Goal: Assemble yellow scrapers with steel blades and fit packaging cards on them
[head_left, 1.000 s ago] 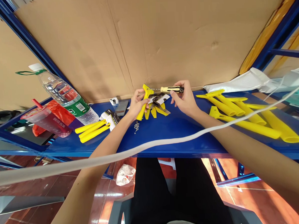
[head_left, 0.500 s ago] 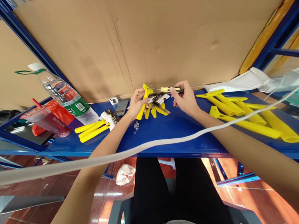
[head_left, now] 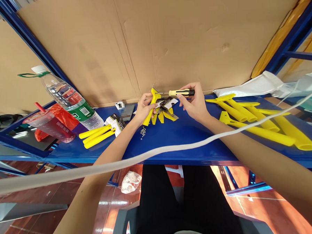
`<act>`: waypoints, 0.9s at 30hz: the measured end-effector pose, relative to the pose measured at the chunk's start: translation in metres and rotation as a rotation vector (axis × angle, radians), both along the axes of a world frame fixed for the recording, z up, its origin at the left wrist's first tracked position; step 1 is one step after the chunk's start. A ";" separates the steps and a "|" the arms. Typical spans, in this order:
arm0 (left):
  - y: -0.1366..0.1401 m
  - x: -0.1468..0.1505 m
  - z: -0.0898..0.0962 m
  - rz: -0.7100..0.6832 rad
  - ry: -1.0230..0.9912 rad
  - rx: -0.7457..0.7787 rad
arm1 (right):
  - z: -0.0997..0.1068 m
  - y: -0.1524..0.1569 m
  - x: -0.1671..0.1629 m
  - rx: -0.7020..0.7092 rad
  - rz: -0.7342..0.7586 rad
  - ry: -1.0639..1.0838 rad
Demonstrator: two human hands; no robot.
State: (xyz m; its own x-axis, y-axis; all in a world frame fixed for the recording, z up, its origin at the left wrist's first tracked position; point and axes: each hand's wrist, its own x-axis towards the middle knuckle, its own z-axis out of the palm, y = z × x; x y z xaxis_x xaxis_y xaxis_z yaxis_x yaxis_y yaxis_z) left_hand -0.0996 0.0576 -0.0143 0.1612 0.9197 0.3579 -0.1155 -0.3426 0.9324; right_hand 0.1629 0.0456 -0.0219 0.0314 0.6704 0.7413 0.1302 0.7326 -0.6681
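My left hand [head_left: 145,108] is closed around the handle of a yellow plastic scraper [head_left: 154,95], its flared head pointing up. My right hand [head_left: 195,102] grips a screwdriver [head_left: 182,92] with a pale yellow and black handle. The screwdriver lies nearly level, its shaft reaching left to the scraper's head; the exact contact of the tip is too small to tell. Beneath the hands, several yellow head pieces with metal blades [head_left: 168,115] fan out beside black-and-white packets [head_left: 169,102]. A small heap of screws [head_left: 143,132] sits just below my left hand.
Several yellow scraper handles [head_left: 261,129] lie at the right, more yellow handles [head_left: 98,135] at the left. A water bottle [head_left: 68,97] and a drink cup [head_left: 50,126] stand at far left. A white cable [head_left: 157,151] crosses in front; cardboard [head_left: 180,39] backs the blue table [head_left: 173,144].
My right hand's fingers have shifted slightly on the screwdriver, and its handle has turned a little. The scraper stays in my left hand; the whole view has drifted slightly.
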 end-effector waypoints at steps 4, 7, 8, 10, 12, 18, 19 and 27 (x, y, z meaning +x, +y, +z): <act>0.000 0.000 0.000 -0.006 0.013 0.007 | -0.001 0.004 0.003 -0.034 -0.063 0.005; 0.000 0.000 0.001 0.004 0.015 0.010 | -0.002 0.006 0.004 -0.073 -0.078 -0.026; 0.000 0.000 0.001 0.007 0.014 0.010 | -0.002 0.007 0.005 -0.081 -0.074 -0.028; 0.000 0.000 0.001 0.012 0.012 0.010 | -0.003 0.006 0.004 -0.081 -0.044 -0.017; 0.000 0.000 0.001 0.013 0.011 0.008 | -0.003 0.004 0.003 -0.065 0.009 -0.007; 0.000 0.000 0.002 0.021 0.004 0.005 | -0.002 0.002 -0.002 -0.023 0.036 0.002; 0.000 0.000 0.001 0.019 0.004 0.009 | -0.002 0.003 -0.002 -0.023 0.022 0.010; 0.002 0.000 -0.001 0.011 0.020 0.036 | -0.002 0.005 0.004 -0.082 -0.064 -0.022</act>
State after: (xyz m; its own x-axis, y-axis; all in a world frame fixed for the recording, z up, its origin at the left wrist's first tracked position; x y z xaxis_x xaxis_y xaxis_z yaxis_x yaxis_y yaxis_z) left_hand -0.0991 0.0598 -0.0150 0.1589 0.9078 0.3880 -0.0933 -0.3775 0.9213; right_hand 0.1667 0.0501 -0.0240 0.0603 0.7260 0.6850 0.1906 0.6653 -0.7219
